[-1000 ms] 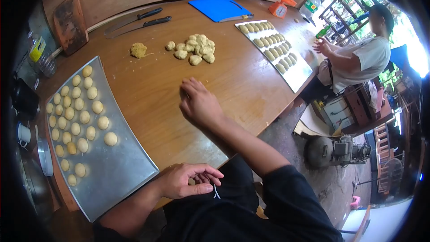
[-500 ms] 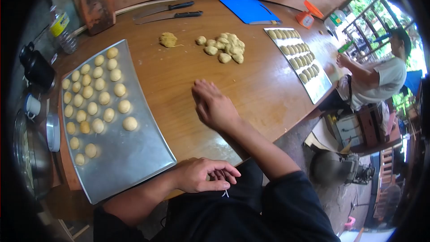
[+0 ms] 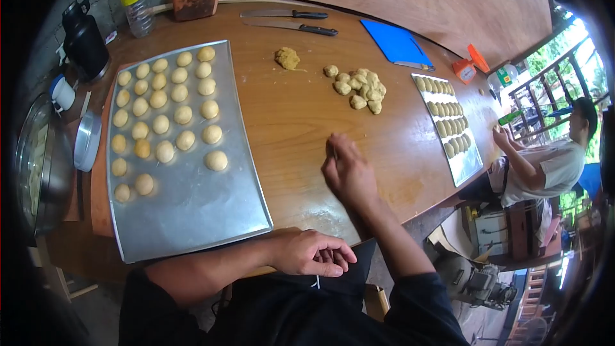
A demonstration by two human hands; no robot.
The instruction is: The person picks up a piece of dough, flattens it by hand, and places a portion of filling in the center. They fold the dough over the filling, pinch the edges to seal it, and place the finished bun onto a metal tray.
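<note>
My right hand point(image 3: 350, 172) is over the wooden table point(image 3: 288, 122), fingers curled down and drawn together; whatever is under the palm is hidden. Close to my body, my left hand point(image 3: 314, 253) hangs half curled with the thumb apart, and nothing shows in it. To its left lies a large metal tray point(image 3: 192, 218) bearing rows of smooth, round dough balls point(image 3: 216, 161). Beyond my right hand sits a heap of small, uneven dough pieces point(image 3: 366, 88). A rough yellowish lump point(image 3: 287, 58) rests farther back on the table.
Two knives point(image 3: 291, 27) and a blue cutting board point(image 3: 398, 41) lie at the back. A second tray point(image 3: 466, 168) with shaped pieces and an orange scale point(image 3: 469, 64) are on the right, near another person point(image 3: 544, 160). A bottle point(image 3: 136, 3), black jug point(image 3: 84, 41) and metal bowl point(image 3: 54, 173) stand left.
The view has turned, so the table's contents sit farther right. My right hand's fingers, flatter and stretched out before, are now curled. My left hand keeps much the same pose.
</note>
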